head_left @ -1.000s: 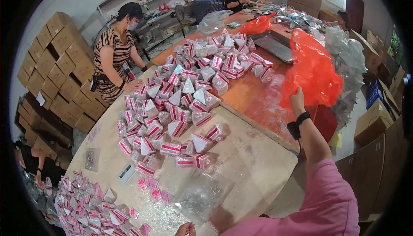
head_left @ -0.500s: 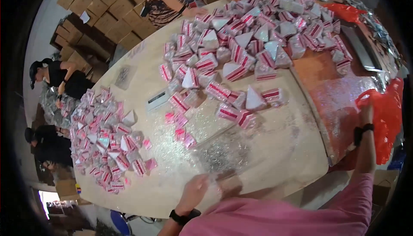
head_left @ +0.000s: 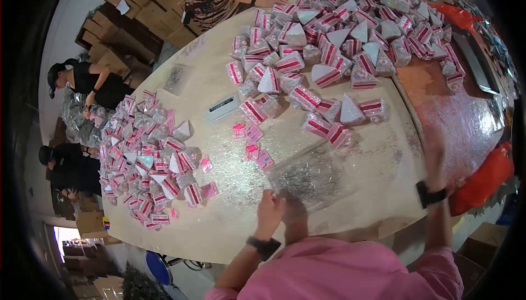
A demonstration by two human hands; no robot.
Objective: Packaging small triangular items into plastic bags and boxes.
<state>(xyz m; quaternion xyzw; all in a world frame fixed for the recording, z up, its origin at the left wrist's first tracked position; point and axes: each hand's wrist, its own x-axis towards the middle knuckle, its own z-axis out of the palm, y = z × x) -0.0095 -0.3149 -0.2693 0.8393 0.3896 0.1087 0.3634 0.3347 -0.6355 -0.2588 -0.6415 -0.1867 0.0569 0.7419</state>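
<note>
I note the left hand (head_left: 270, 212) curled narrow, contents unclear, near the clear bag (head_left: 315, 179) (right hand (head_left: 434, 149) blurred, can't tell); a careless forward sweep could scatter the pink cards (head_left: 254, 134).

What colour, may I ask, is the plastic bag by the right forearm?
Red: the plastic bag shows best in the head view.

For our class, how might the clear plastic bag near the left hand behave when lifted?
The clear plastic bag would probably flop, as its thin film lies flat. It's likely light, showing little bulk. Silvery bits in or on it may shift.
</note>
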